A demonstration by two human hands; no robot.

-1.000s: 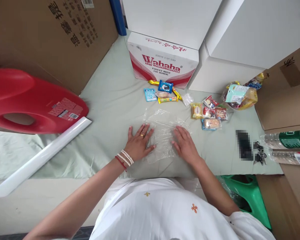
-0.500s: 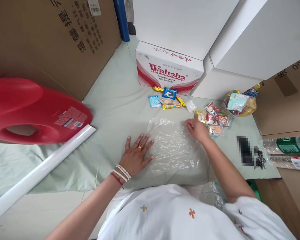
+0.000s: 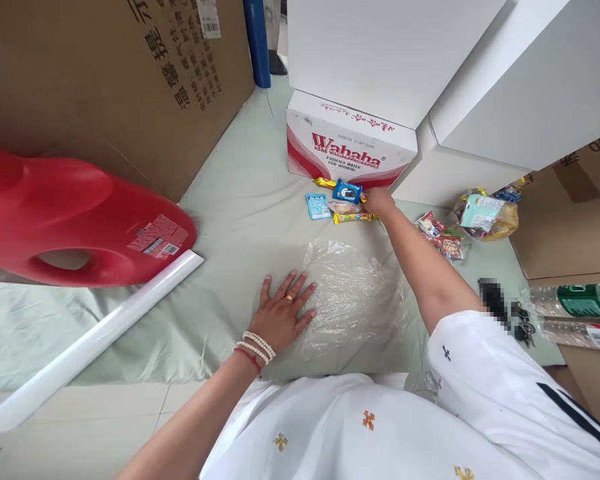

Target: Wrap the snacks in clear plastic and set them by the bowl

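Note:
My left hand (image 3: 284, 308) lies flat with its fingers spread, touching the left edge of a clear plastic bag (image 3: 355, 300) laid out on the cloth. My right hand (image 3: 380, 202) is at the right side of a small pile of wrapped snacks, its fingers curled. What they grip, if anything, is hidden. In the pile are a dark blue packet (image 3: 348, 191), a light blue packet (image 3: 318, 206), a yellow-wrapped stick (image 3: 352, 218) and another yellow wrapper (image 3: 325, 183). More snack packets (image 3: 451, 247) lie to the right, partly behind my right forearm.
A red and white water carton (image 3: 350, 148) stands behind the pile, beneath white boxes (image 3: 390, 53). At left are a red jug (image 3: 145, 220), a white tube (image 3: 105, 337) and a brown carton (image 3: 80, 80). Bagged snacks (image 3: 485, 213), keys (image 3: 523, 327) and plastic bottles (image 3: 590, 301) lie at right.
My right hand has moved from the bag's right edge up and away to the snack pile. My left hand stays on the bag's left edge. The view has shifted slightly.

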